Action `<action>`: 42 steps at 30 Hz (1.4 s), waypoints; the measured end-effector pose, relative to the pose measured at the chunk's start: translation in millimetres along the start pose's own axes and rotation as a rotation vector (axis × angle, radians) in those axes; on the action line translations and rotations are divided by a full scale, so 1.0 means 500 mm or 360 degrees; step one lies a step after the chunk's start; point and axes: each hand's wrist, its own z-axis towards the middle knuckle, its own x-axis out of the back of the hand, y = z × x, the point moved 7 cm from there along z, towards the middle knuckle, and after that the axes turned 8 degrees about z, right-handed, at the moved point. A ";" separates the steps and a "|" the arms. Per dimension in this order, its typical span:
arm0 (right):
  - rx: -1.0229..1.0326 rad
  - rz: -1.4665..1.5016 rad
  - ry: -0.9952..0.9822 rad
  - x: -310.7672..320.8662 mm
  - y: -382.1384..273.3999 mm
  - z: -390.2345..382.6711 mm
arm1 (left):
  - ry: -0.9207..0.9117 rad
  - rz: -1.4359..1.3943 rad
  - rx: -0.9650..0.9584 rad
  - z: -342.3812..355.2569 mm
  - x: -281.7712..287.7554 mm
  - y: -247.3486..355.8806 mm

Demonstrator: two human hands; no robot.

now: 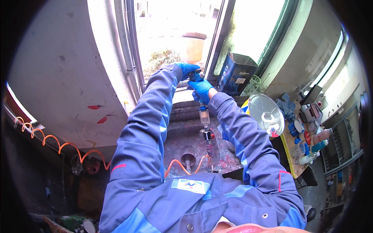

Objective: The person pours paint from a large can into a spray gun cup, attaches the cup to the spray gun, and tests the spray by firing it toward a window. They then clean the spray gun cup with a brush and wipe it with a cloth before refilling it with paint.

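Observation:
Both my hands wear blue gloves and meet at a spray gun [199,76] in front of the bright window. My right hand [202,89] is wrapped round its handle. My left hand [187,70] is closed at the gun's upper part, its fingertips partly hidden. A pale orange cup [194,47] shows just above the gun, washed out by glare; its join is hidden. Below the handle hang a clear air filter [204,115] and a metal hose coupling [207,135]. An orange coiled air hose [178,164] runs below them.
A black box [236,73] stands on the sill, right of my hands. By my right forearm is a large round metal can [266,114]. Farther right, a workbench [292,149] carries bottles and cups. A paint-stained wall [77,77] rises at left, with more orange hose [58,145] below.

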 end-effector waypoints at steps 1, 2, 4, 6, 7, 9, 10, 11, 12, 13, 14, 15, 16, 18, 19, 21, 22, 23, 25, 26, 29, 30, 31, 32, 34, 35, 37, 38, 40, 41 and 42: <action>-0.0040 -0.0028 0.0042 -0.001 0.006 0.001 | 0.0021 0.0035 0.0013 0.000 0.004 -0.003; -0.0029 -0.0075 0.0040 -0.003 0.006 0.003 | 0.0020 0.0017 0.0026 -0.002 0.005 -0.004; 0.0023 0.0064 -0.0035 -0.013 0.003 0.004 | 0.0017 -0.0021 0.0058 -0.010 0.005 -0.003; 0.0011 0.0141 -0.0096 -0.018 0.003 0.006 | -0.0054 0.0056 0.0079 -0.016 -0.001 0.003; 0.0014 0.0102 -0.0059 -0.014 0.003 0.008 | -0.0085 0.0101 0.0038 -0.017 -0.003 0.011; -0.0047 0.0032 -0.0003 -0.008 0.009 0.013 | -0.0084 0.0144 0.0093 -0.014 0.001 0.011; -0.0004 0.0064 -0.0072 -0.014 0.006 0.014 | -0.0082 0.0173 0.0096 -0.011 0.004 0.012; 0.0015 0.0064 -0.0083 -0.014 0.005 0.016 | -0.0076 0.0229 0.0093 -0.006 0.007 0.012; 0.0007 0.0056 -0.0057 -0.012 0.006 0.017 | -0.0007 0.0340 0.0078 -0.003 0.015 0.013; -0.0013 0.0052 -0.0053 -0.011 0.010 0.016 | 0.0001 0.0316 0.0115 -0.001 0.016 0.007; 0.0054 0.0029 -0.0055 -0.010 0.005 0.014 | 0.0020 0.0349 0.0146 0.000 0.016 0.004; 0.0059 0.0010 -0.0062 -0.011 0.006 0.010 | 0.0048 0.0412 0.0133 -0.004 0.015 0.007; 0.0075 0.0005 -0.0112 -0.013 0.004 0.005 | 0.0077 0.0381 0.0144 -0.010 0.013 0.011; 0.0106 0.0041 -0.0152 -0.012 -0.005 -0.006 | 0.0007 0.0194 0.0142 -0.037 -0.004 0.031; 0.0110 0.0051 -0.0121 -0.009 -0.010 -0.010 | -0.0014 0.0159 0.0142 -0.057 -0.014 0.044; 0.0176 0.0172 -0.0166 -0.009 -0.034 -0.013 | -0.0024 -0.0017 0.0034 -0.101 -0.037 0.088; 0.0289 0.0202 -0.0206 -0.010 -0.056 -0.013 | 0.0209 0.0021 0.0038 -0.132 -0.014 0.102; 0.0388 0.0259 -0.0237 -0.008 -0.077 -0.012 | 0.0502 0.0036 -0.0100 -0.168 0.004 0.121; 0.0425 0.0083 -0.0011 0.013 -0.112 0.005 | 0.1057 -0.0356 -0.0500 -0.256 0.020 0.126; 0.0511 0.0384 -0.0060 0.016 -0.129 0.007 | 0.1407 -0.0550 -0.0840 -0.304 0.006 0.119; 0.0426 0.0436 0.0007 0.035 -0.155 0.023 | 0.1414 -0.0035 -0.0692 -0.363 -0.083 0.027; 0.0412 0.0445 0.0017 0.038 -0.159 0.025 | 0.1560 0.0305 -0.0665 -0.370 -0.102 0.014; 0.0500 0.0424 -0.0054 0.034 -0.171 0.025 | 0.1233 0.0135 -0.0634 -0.354 -0.136 -0.021; 0.0555 0.0423 -0.0033 0.038 -0.179 0.024 | 0.1005 0.0029 -0.0477 -0.346 -0.165 -0.062; 0.0628 0.0370 0.0049 0.045 -0.186 0.021 | 0.0551 -0.0395 -0.0308 -0.330 -0.230 -0.119; 0.0591 0.0354 0.0084 0.047 -0.183 0.021 | 0.0357 -0.0676 -0.0325 -0.327 -0.253 -0.129; 0.0527 0.0381 0.0081 0.047 -0.177 0.022 | 0.0428 -0.0832 -0.0124 -0.331 -0.271 -0.162; 0.0507 0.0419 0.0076 0.048 -0.174 0.021 | 0.0369 -0.0906 0.0000 -0.333 -0.287 -0.175; 0.0536 0.0472 0.0013 0.047 -0.175 0.017 | 0.0276 -0.1050 0.0226 -0.343 -0.314 -0.197; 0.0518 0.0521 0.0024 0.051 -0.173 0.015 | 0.0208 -0.1089 0.0267 -0.349 -0.328 -0.200; 0.0567 0.0505 -0.0008 0.051 -0.177 0.011 | 0.0194 -0.1129 0.0292 -0.357 -0.338 -0.204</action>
